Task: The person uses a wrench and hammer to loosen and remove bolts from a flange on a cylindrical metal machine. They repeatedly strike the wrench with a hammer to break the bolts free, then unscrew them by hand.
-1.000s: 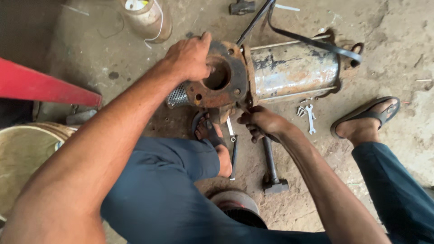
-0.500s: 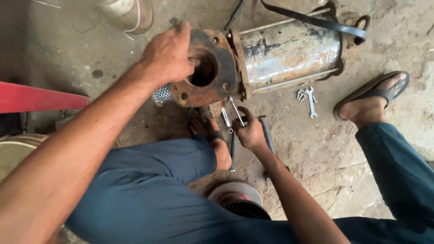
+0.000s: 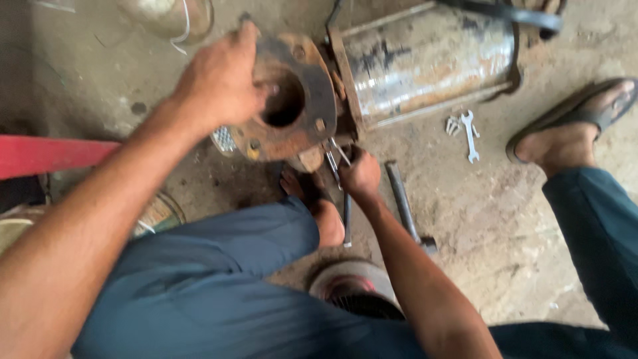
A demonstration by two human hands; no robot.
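Head view, rusty round flange (image 3: 299, 100), left hand (image 3: 222, 83) gripping rim

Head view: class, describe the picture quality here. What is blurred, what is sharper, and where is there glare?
Head view: motion blur smears the left hand on the rusty flange and the right hand; the small spanner on the floor reads sharper; soft daylight glares off the metal cylinder; shadows are faint.

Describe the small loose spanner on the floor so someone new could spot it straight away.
Start at the big metal cylinder lying on the concrete floor. Just below its right end, left of the sandalled foot, lies the small spanner. It is bright silver and open-ended, unlike the dark hammer nearer the right hand.
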